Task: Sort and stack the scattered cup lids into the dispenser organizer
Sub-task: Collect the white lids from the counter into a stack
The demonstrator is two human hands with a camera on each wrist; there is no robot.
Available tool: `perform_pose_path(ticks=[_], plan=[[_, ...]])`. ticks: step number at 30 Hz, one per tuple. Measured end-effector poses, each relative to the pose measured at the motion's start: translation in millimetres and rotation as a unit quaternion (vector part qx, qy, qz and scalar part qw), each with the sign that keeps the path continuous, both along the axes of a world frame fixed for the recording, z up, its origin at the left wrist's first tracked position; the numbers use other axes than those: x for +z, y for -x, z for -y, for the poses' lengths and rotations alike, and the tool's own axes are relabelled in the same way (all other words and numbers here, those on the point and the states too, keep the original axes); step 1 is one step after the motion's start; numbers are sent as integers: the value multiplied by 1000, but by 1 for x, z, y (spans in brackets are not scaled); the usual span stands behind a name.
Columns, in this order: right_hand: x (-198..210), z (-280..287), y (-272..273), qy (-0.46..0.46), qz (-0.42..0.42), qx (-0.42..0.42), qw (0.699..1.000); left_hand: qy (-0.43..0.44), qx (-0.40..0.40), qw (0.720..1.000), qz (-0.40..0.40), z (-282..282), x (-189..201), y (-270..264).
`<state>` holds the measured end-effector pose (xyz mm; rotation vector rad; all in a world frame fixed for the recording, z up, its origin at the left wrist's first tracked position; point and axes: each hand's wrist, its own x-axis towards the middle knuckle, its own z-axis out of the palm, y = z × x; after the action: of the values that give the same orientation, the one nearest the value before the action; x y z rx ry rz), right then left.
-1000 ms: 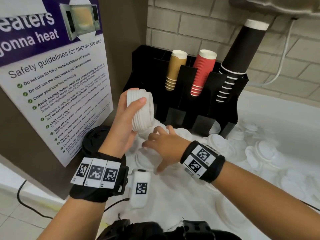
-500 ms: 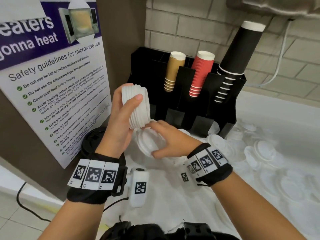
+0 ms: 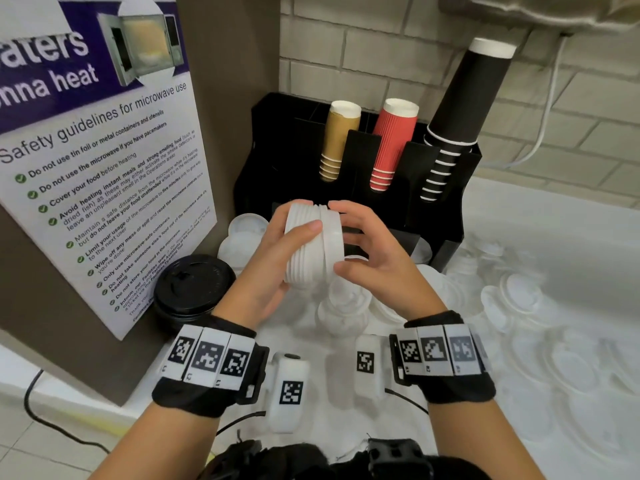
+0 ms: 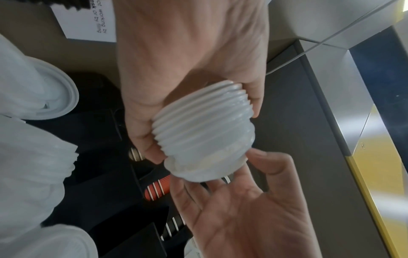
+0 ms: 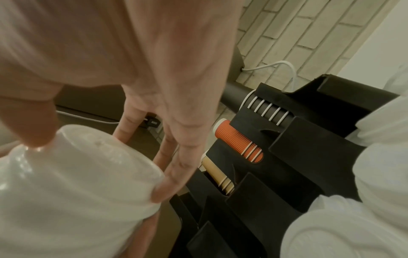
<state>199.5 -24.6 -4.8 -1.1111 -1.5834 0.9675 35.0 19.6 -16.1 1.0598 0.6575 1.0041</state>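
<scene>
My left hand (image 3: pixel 298 233) grips a stack of white cup lids (image 3: pixel 306 247) lying sideways, thumb across the front. My right hand (image 3: pixel 346 239) holds one more white lid (image 3: pixel 332 237) by thumb and fingers against the stack's right end. In the left wrist view the ribbed lid stack (image 4: pixel 203 132) sits between both hands. The right wrist view shows the end lid (image 5: pixel 88 165) pinched at its rim. Just behind stands the black dispenser organizer (image 3: pixel 360 157) with tan cups (image 3: pixel 337 140), red cups (image 3: pixel 393 143) and black cups (image 3: pixel 460 109).
Black lids (image 3: pixel 194 289) are piled at the left beside a microwave safety poster (image 3: pixel 104 168). Several loose white lids (image 3: pixel 519 296) lie over the white counter to the right, and more are heaped (image 3: pixel 242 237) at the organizer's foot. A white cable (image 3: pixel 545 126) hangs on the brick wall.
My right hand picked a lid off the counter and brought it up to the stack's end. My left hand moved the stack right, towards the middle.
</scene>
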Motion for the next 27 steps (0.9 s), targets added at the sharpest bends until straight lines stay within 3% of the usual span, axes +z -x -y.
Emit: perform_pose_path(ticks=[14, 17, 20, 22, 24, 27], plan=[[-7, -3, 8, -13, -17, 13, 1000, 6, 5, 1000, 7, 1, -3, -1], [0, -12, 5, -13, -21, 35, 999, 0, 36, 999, 13, -3, 1, 4], [6, -41, -2, 3, -20, -54, 998, 7, 103, 993, 51, -13, 11, 15], [4, -66, -5, 38, 49, -125, 990, 9, 133, 988, 72, -19, 19, 25], [-2, -88, -1, 93, 181, -104, 974, 9, 152, 985, 86, -23, 25, 34], [-17, -105, 16, 148, 422, -11, 894, 7, 166, 981, 96, -25, 29, 43]])
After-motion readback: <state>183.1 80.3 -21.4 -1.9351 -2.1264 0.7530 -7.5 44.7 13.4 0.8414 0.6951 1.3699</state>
